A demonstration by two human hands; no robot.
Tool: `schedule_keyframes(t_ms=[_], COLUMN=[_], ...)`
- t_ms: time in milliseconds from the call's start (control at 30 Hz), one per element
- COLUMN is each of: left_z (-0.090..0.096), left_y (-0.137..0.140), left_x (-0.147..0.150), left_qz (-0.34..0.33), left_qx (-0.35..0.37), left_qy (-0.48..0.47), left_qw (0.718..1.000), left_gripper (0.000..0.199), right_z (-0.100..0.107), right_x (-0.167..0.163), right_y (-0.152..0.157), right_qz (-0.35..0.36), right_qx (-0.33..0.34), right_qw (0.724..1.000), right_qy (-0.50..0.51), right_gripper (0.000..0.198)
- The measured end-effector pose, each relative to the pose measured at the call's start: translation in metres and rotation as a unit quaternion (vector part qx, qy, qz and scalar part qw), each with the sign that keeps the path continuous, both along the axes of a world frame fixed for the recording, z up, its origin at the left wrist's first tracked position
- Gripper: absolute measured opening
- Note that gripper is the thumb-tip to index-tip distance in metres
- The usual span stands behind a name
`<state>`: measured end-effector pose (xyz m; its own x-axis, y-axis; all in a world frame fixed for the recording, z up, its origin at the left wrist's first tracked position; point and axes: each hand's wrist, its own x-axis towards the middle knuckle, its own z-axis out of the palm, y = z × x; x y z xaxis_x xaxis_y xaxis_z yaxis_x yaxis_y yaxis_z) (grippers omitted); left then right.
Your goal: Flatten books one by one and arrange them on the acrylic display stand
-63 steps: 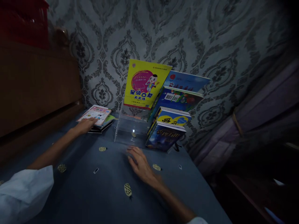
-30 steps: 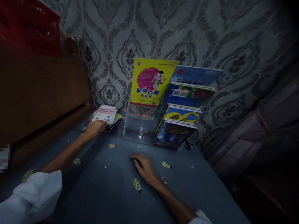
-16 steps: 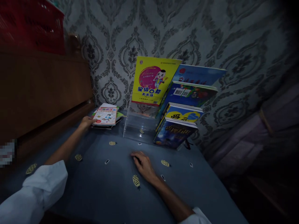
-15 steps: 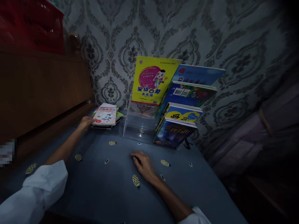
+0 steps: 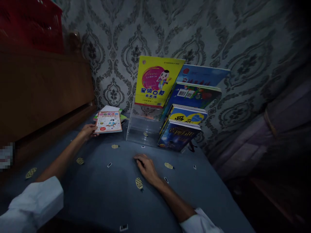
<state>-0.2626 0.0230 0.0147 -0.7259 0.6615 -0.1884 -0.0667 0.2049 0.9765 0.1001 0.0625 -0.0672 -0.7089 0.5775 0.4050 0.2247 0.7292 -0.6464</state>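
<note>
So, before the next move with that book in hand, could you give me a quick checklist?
1. Left hand gripping the small white book: ok, at its left edge.
2. Small white book fully off the pile: cannot tell; the two overlap in view.
3. Pile squared up: not ok; it lies askew.
4. Right hand free: ok, holding nothing.
5. See-through rack upright: ok.
6. Yellow book supported: ok, leaning in the rack.

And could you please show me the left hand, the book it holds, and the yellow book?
Left hand (image 5: pixel 87 130): head view, its back.
Held book (image 5: pixel 108 123): head view, its cover.
Yellow book (image 5: pixel 157 82): head view, middle of cover.
</note>
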Motion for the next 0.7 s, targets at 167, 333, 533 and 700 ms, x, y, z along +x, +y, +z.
schedule_keyframes(t_ms=[167,333,533,700], left_z=[-0.017,-0.035,-0.044,-0.036], left_y=[-0.032,-0.069,-0.121,-0.15], left_x=[0.013,0.023,0.039,0.062], left_qz=[-0.065,-0.113,-0.201,-0.277], left_qx=[-0.004,0.005,-0.029,-0.124], left_qy=[-0.044,-0.073,-0.067,-0.034], left_qw=[0.997,0.991,0.977,0.952], left_gripper=[0.03,0.039,0.058,0.068], right_z=[-0.003,0.002,0.003,0.0], right_x=[0.0,-0.001,-0.002,-0.002], right_y=[0.001,-0.001,-0.002,-0.002], right_qz=[-0.016,-0.018,-0.029,-0.033], right_qx=[-0.003,-0.018,-0.023,-0.02], right_qw=[1.0,1.0,0.999,0.999], right_qy=[-0.011,-0.006,-0.003,-0.006], right_gripper=[0.031,0.03,0.03,0.03])
